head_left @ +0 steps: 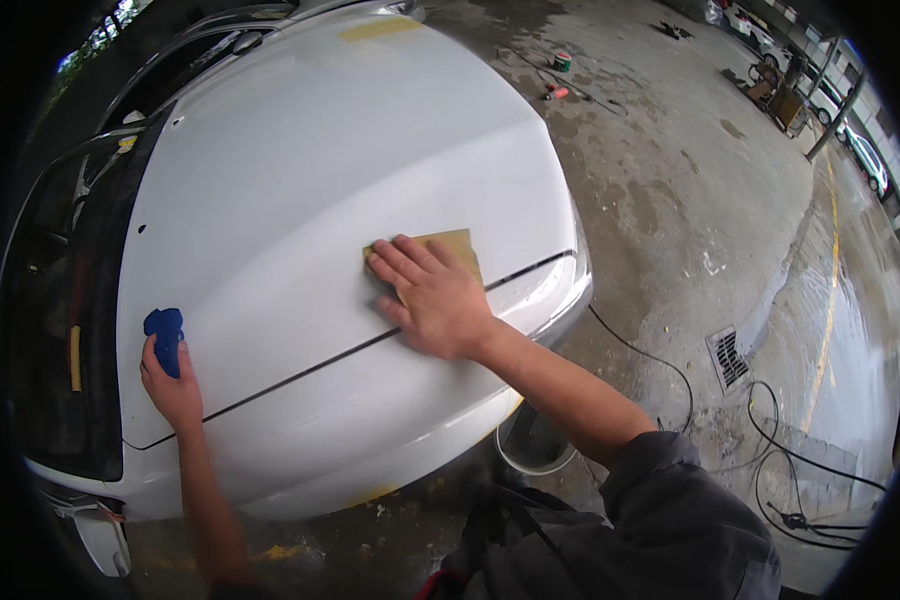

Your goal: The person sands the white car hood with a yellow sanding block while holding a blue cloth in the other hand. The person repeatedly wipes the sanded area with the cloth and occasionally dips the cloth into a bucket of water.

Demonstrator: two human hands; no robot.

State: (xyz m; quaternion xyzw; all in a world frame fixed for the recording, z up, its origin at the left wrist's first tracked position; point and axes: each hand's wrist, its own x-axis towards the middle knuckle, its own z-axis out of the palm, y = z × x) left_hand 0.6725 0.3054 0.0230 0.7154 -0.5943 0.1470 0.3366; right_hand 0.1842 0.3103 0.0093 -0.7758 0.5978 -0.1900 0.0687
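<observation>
A white car hood [330, 170] is filling most of the view, sloping down toward a white bumper [370, 420], with a dark seam running between the two. To its right a wet concrete floor [670, 200] is stretching away, with a yellow painted line [828, 300] curving along it and a metal drain grate [728, 357] sitting just beside black cables [770, 440] that are trailing over the ground. The person's grey sleeve [670, 510] is coming in from the lower edge.

The right hand [435, 297] is lying flat and open, fingers spread, pressing down on a tan sheet of sandpaper [450, 245] that is resting on the hood just above the seam; the hand is covering most of the sheet, leaving its upper edge showing. The left hand [173, 385] is resting on the hood's left part, well apart from the right, its fingers closing around a small blue block [165, 335] that is touching the paint. Far off on the floor, a small round tin [562, 61] and a red tool [556, 92] are lying near each other.
</observation>
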